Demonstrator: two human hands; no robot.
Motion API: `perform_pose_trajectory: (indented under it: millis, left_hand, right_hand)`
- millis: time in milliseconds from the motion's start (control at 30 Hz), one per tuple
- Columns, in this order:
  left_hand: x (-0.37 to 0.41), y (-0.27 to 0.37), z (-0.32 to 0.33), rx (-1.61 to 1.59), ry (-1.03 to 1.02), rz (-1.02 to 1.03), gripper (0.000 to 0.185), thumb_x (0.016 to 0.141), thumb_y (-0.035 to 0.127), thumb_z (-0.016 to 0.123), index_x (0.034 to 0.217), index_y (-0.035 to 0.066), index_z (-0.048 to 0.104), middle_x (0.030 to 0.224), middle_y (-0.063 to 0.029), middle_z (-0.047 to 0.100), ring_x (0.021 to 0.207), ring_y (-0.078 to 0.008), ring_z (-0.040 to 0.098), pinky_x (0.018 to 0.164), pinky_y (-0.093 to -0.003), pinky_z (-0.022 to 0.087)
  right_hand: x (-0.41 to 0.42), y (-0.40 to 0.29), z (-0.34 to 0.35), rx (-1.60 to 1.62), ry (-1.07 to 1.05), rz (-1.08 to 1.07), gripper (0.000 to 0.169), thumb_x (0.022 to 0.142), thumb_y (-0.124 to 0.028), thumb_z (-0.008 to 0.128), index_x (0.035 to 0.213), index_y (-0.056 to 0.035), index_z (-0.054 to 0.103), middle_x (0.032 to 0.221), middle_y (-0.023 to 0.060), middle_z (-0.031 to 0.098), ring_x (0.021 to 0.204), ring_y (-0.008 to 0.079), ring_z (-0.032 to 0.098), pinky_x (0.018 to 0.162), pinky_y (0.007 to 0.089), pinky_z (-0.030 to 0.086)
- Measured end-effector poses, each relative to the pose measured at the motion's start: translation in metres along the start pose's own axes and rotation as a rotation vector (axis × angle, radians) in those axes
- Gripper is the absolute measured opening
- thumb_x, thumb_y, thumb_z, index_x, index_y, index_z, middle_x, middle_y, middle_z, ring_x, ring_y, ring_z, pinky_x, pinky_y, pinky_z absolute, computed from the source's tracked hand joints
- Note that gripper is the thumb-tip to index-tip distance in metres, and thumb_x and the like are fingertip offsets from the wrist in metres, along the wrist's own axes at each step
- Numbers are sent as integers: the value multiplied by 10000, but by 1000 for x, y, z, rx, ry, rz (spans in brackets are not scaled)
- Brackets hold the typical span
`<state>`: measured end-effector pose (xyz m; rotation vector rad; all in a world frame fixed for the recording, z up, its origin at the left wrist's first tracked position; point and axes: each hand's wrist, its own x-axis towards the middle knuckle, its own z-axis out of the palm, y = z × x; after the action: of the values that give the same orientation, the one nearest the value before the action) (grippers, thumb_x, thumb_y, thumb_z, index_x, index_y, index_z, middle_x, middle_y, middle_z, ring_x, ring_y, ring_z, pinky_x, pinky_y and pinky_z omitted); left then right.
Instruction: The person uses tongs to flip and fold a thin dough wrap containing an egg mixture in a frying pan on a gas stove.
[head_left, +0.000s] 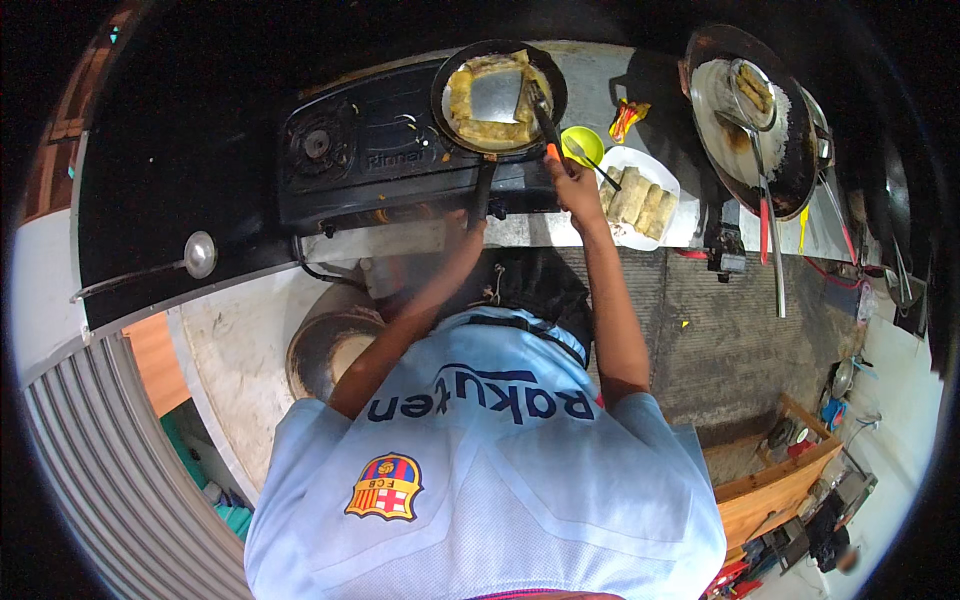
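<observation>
Rolled pastries lie around the inside of a dark frying pan on a black gas stove. My left hand is closed on the pan's handle. In my right hand is a black utensil with an orange part; its head touches the rolls at the pan's right side. Beside that hand, a lime-green bowl has a dark-handled utensil leaning in it. A white plate next to the bowl carries several more rolls.
At the right, a large wok holds a strainer with fried pieces and a long-handled turner. A red and yellow packet lies behind the plate. A metal ladle rests on the black counter at the left.
</observation>
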<state>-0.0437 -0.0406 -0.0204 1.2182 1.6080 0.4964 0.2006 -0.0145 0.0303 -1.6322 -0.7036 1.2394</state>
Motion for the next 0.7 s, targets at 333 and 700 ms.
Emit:
perform_pose_trajectory:
  millis: [333, 700]
  left_hand:
    - [-2, 34, 11, -46, 119, 156, 415, 922, 286, 626, 1218, 26, 496, 1140, -147, 560, 1073, -248, 529, 917, -369, 423]
    - [18, 33, 20, -89, 129, 60, 477, 928, 335, 612, 1233, -6, 475, 1067, -190, 611, 983, -326, 611, 881, -444, 457]
  right_hand:
    - [-8, -24, -33, 1083, -443, 614, 431, 945, -420, 609, 1044, -3, 556, 750, 42, 579, 377, 39, 393, 315, 172, 308]
    - [-20, -68, -14, -427, -7, -74, 583, 878, -448, 689, 1155, 59, 614, 765, 110, 626, 545, 155, 532, 520, 302, 421]
